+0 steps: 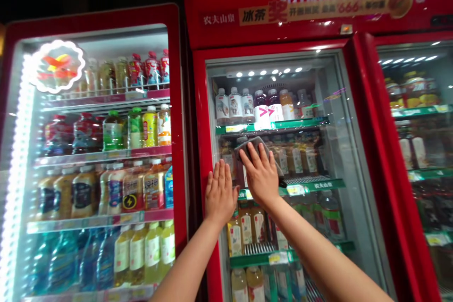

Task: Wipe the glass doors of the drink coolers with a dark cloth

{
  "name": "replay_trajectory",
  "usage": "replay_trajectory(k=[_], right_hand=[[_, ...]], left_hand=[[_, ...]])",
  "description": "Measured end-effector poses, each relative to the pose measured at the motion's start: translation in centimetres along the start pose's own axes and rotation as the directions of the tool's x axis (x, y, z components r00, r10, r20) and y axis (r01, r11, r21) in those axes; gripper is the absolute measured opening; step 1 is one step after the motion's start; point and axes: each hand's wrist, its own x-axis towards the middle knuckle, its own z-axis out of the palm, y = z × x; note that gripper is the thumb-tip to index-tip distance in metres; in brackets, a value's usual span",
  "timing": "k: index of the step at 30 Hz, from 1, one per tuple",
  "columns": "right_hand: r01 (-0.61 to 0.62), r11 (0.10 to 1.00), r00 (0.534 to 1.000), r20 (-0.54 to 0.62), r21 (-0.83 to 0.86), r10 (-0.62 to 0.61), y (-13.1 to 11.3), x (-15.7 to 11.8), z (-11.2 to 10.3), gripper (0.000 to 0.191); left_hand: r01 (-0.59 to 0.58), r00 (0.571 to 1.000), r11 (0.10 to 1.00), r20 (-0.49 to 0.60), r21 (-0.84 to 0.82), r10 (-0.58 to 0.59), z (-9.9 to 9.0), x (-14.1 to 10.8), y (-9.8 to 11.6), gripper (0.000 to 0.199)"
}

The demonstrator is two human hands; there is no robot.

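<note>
My right hand (262, 174) lies with spread fingers on a grey cloth (256, 144), pressing it against the glass door (332, 151) of a red fridge. To its left, my left hand (221, 193) rests flat near the left edge of that door, its fingers extended and nothing in it. Behind the glass, bottles stand on shelves with green edge strips (314, 186). Part of the cloth is hidden under my right fingers.
A second lit fridge (177, 118) with rows of drink bottles stands at the left. Another glass door with a red frame (392, 151) is at the right. A red sign panel (255, 23) runs above the doors.
</note>
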Motion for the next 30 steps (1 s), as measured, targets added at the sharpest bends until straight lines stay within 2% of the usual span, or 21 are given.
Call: replay_trajectory(k=[3, 6, 8, 10, 13, 15, 19, 22, 25, 27, 30], right_hand=[[0.1, 0.995, 0.995, 0.009, 0.025, -0.1, 1.7, 3.4, -0.7, 0.064], [0.042, 0.999, 0.999, 0.012, -0.023, -0.042, 5.3, 5.3, -1.9, 0.064], [-0.04, 0.998, 0.999, -0.012, -0.038, 0.04, 7.3, 4.1, -2.3, 0.067], [-0.091, 0.996, 0.994, -0.054, -0.014, 0.09, 8.2, 1.6, -2.4, 0.071], [-0.046, 0.999, 0.998, -0.048, 0.012, 0.047, 7.8, -1.5, -2.0, 0.075], [0.028, 1.0, 1.0, 0.008, 0.002, -0.028, 7.5, -1.5, -2.0, 0.073], [0.103, 0.995, 0.993, 0.048, -0.002, -0.103, 9.3, 2.2, -3.0, 0.067], [0.006, 1.0, 1.0, -0.014, 0.008, -0.006, 11.8, 3.2, -3.8, 0.068], [-0.145, 0.989, 0.989, -0.025, -0.029, 0.144, 13.1, 0.9, -4.1, 0.066], [-0.187, 0.982, 0.982, 0.0, 0.001, 0.187, 13.2, -1.2, -4.1, 0.065], [-0.205, 0.948, 0.979, 0.031, 0.244, 0.204, 13.4, -3.1, -4.3, 0.061]], left_hand=[[-0.003, 1.0, 1.0, -0.009, -0.025, 0.003, 0.2, 0.2, 0.0, 0.087], [-0.019, 1.0, 0.999, -0.019, -0.034, 0.018, 0.2, 0.3, -0.1, 0.089], [-0.02, 1.0, 0.999, -0.018, -0.041, 0.019, 0.2, 0.4, 0.0, 0.088], [-0.009, 1.0, 0.998, -0.015, -0.057, 0.008, 0.1, 0.4, 0.1, 0.087], [0.012, 1.0, 0.997, -0.017, -0.08, -0.013, -0.1, 0.8, 0.7, 0.086], [0.022, 1.0, 0.996, -0.016, -0.089, -0.024, -0.2, 1.4, 1.5, 0.086], [0.015, 1.0, 0.994, -0.004, -0.105, -0.016, -0.4, 3.0, 4.1, 0.086], [-0.018, 1.0, 0.992, 0.005, -0.127, 0.019, -0.6, 3.8, 6.6, 0.085], [-0.06, 0.998, 0.982, 0.025, -0.176, 0.066, -0.9, 4.2, 9.2, 0.084], [-0.108, 0.993, 0.968, 0.03, -0.227, 0.118, -1.0, 4.6, 11.0, 0.083], [-0.164, 0.983, 0.929, 0.018, -0.331, 0.18, -0.8, 6.2, 13.9, 0.08]])
